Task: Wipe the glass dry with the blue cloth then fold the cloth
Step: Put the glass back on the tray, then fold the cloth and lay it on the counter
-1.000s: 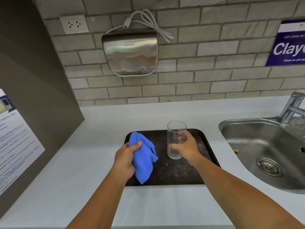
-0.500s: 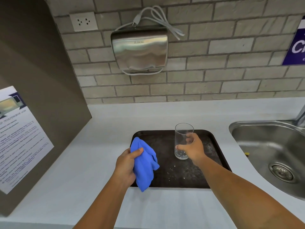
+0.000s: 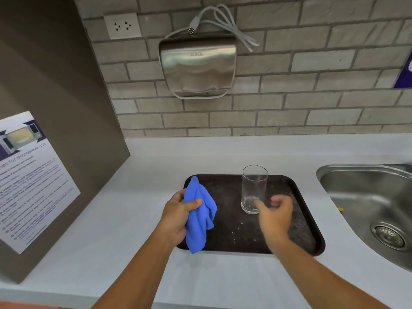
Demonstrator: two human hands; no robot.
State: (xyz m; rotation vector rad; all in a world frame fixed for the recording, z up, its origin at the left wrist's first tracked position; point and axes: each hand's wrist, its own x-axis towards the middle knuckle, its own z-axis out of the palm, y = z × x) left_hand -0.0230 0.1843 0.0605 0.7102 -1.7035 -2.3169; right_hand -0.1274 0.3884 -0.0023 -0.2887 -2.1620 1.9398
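A clear drinking glass (image 3: 254,188) stands upright on a dark brown tray (image 3: 298,224) on the white counter. My right hand (image 3: 273,214) is blurred, just in front and to the right of the glass's base, fingers loosely curled, with nothing in it; its thumb is close to the glass. My left hand (image 3: 178,214) holds a bunched blue cloth (image 3: 199,217) over the tray's left edge, and the cloth hangs down from my fist.
A steel sink (image 3: 370,210) with a drain lies to the right. A brown cabinet side with a microwave notice (image 3: 31,175) walls off the left. A steel hand dryer (image 3: 197,63) and a socket (image 3: 123,25) hang on the brick wall behind.
My right hand has let go of the glass and drawn back toward me and to the right. The glass stays standing on the tray. My left hand still grips the cloth.
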